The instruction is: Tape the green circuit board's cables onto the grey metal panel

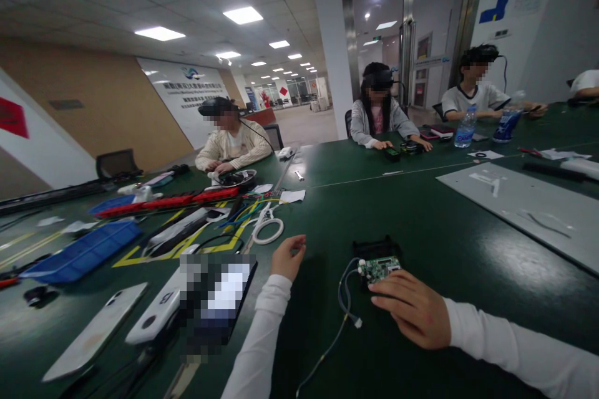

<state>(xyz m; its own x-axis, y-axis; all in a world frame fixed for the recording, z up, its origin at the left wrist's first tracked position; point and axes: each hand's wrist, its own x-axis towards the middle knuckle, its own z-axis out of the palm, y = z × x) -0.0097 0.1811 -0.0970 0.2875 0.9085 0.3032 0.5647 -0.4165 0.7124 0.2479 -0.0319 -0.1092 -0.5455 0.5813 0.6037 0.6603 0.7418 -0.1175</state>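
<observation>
A green circuit board (380,268) lies at a black frame-like part (374,246) on the dark green table. My right hand (414,310) grips the board's near right edge, its fingers covering part of it. From the board's left side runs a thin grey cable (345,296) with a small white connector (358,323) at one end. Left of the board, my left hand (287,258) is raised over the table with its fingers curled in toward the thumb. Whatever it may hold is too small to make out.
To my left lie a phone with a lit screen (229,293), a white power bank (156,318), a white phone (98,327) and a blue tray (84,252). A white ring (267,231) sits beyond. At right is a grey panel (524,199). Several people sit around the table.
</observation>
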